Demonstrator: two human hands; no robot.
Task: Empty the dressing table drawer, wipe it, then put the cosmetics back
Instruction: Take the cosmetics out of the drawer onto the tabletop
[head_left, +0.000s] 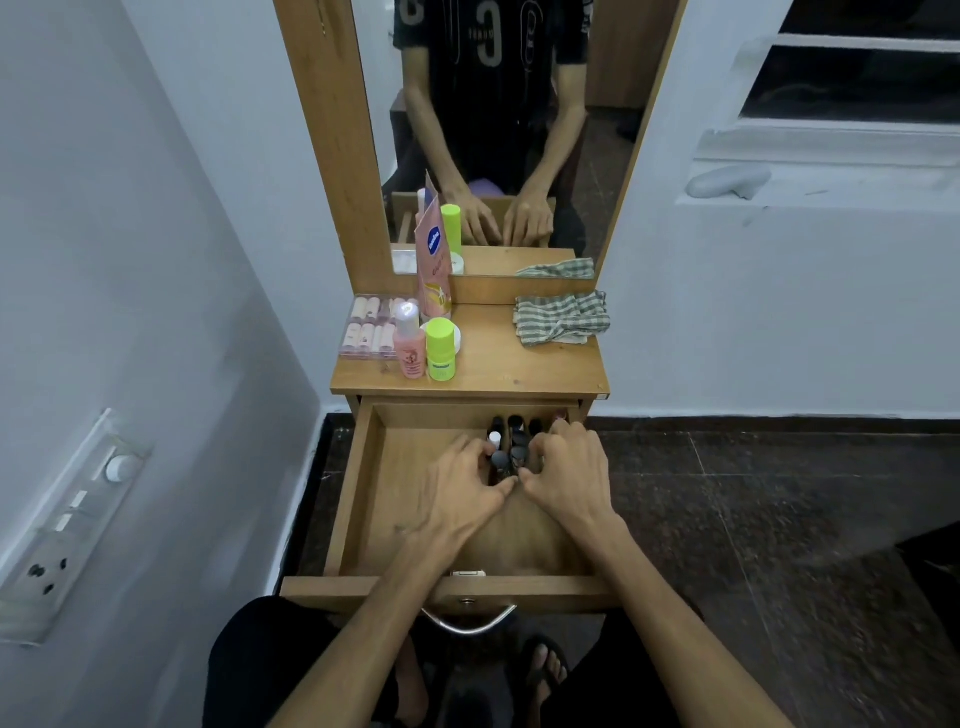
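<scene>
The wooden drawer (363, 467) of the dressing table is pulled fully out. Several small dark bottles (511, 441) stand clustered near its back wall. My left hand (462, 488) and my right hand (563, 478) cup that cluster from either side, fingers curled around the bottles, thumbs nearly touching in front. On the table top stand a pink bottle (409, 340), a lime green bottle (440, 348), a tall pink tube (434, 260) and a clear box of small pink items (366, 332). A checked cloth (561, 317) lies at the top's right rear.
A mirror (498, 130) rises behind the table top. A white wall with a switch panel (67, 525) is on the left, dark floor (779, 519) on the right. The drawer's metal handle (467, 626) sits just above my knees.
</scene>
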